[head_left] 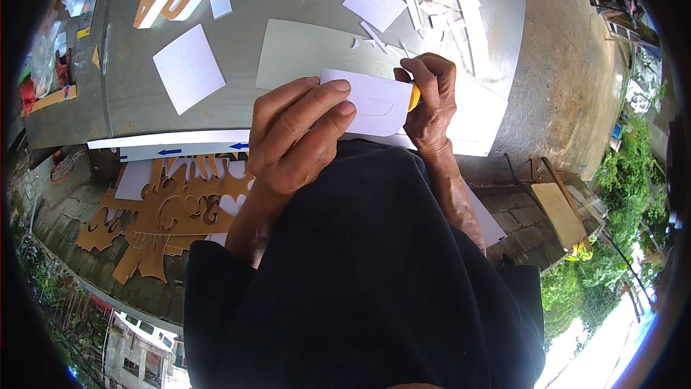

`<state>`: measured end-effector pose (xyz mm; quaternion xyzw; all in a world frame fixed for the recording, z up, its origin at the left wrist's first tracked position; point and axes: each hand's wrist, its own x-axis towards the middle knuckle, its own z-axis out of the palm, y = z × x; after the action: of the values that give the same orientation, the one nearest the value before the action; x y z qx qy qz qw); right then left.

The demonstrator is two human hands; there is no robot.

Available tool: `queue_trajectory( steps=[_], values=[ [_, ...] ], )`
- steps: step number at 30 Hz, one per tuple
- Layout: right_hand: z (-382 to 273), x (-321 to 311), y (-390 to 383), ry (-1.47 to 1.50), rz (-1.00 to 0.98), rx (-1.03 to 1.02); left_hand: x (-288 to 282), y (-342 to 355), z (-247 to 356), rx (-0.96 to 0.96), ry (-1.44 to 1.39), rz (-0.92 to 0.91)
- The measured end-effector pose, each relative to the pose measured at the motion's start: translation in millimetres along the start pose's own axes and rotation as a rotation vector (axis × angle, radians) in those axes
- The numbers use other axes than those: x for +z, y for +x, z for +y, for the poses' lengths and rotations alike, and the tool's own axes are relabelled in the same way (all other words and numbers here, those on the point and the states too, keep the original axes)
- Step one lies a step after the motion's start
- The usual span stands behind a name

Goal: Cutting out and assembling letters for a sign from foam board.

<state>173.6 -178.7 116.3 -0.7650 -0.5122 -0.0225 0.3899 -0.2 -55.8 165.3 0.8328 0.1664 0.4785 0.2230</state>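
My left hand (pixel 295 137) grips a white board piece (pixel 371 105) with a rounded lower right corner and a faint drawn curved outline, fingers lying across its left part. At the piece's right edge, my right hand (pixel 430 101) is closed round a yellow tool (pixel 414 97), mostly hidden by the fingers. A pale grey-green sheet (pixel 288 51) lies on the grey table (pixel 129 79) beyond both hands, with white offcuts (pixel 373 36) near its right part.
Square white pieces (pixel 188 69), orange-and-white cut letters (pixel 181 2) and long white strips (pixel 464 7) lie on the table. Plastic bags (pixel 44 65) crowd the far left. Below the near edge are brown cut-out panels (pixel 169 213); a wooden board (pixel 556 213) leans at right.
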Motion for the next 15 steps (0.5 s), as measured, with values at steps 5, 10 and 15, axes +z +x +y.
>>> queue_trajectory(
  steps=[5, 10, 15],
  values=[
    [3, -5, 10, 0.005, 0.032, -0.010, 8, 12, 2, 0.022, -0.015, 0.025],
    [3, -13, 11, 0.068, -0.090, 0.121, 22, 14, -7, -0.045, -0.114, -0.018],
    [1, -15, 5, 0.067, -0.351, 0.247, 33, -4, -26, -0.382, -0.321, -0.099]
  ],
)
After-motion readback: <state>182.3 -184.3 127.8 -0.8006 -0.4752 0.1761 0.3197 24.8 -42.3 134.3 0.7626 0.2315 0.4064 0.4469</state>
